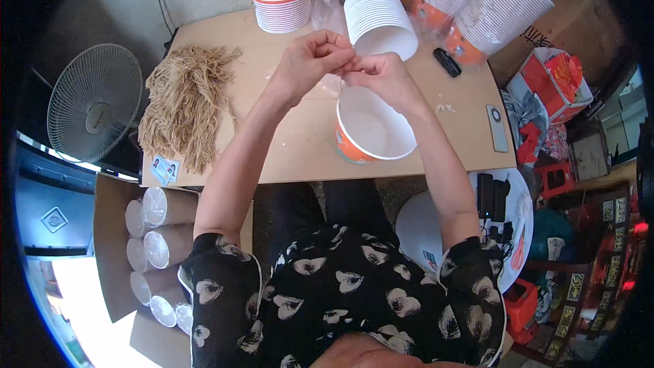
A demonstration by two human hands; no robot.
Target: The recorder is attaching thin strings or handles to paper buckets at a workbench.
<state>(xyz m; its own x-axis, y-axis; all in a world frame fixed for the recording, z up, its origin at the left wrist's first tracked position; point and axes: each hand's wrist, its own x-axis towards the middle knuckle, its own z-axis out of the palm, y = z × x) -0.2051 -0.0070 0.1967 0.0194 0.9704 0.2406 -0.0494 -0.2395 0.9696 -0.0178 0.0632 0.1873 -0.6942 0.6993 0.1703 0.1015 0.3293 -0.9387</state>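
And here are the two hands, meeting right over the table (300, 157)! The left hand (308, 65) and the right hand (385, 76) are fingertip to fingertip, thumbs and forefingers pinched narrow; whether something thin sits in that pinch, I cannot tell.

Just below the right fingers, there's the paper bucket (377, 126), orange outside, white inside, mouth facing the person; the right wrist overlaps its rim in this view, and contact is impossible to judge. Well off to the left of the fingers lies the heap of tan cord (187, 102), strands trailing toward the near edge, two small cards (164, 170) beside its lower end.

Look just beyond the fingers: a toppled stack of nested buckets (378, 13), open end toward the hands! Farther out and to the left, an upside-down stack (281, 3), orange above white rims. Out to the right beyond the fingers, plastic-wrapped stacks (501, 10) lean at an angle, a small black object (447, 62) near them. Nearer the person on that side, a phone (497, 128) lies by the table's right edge.
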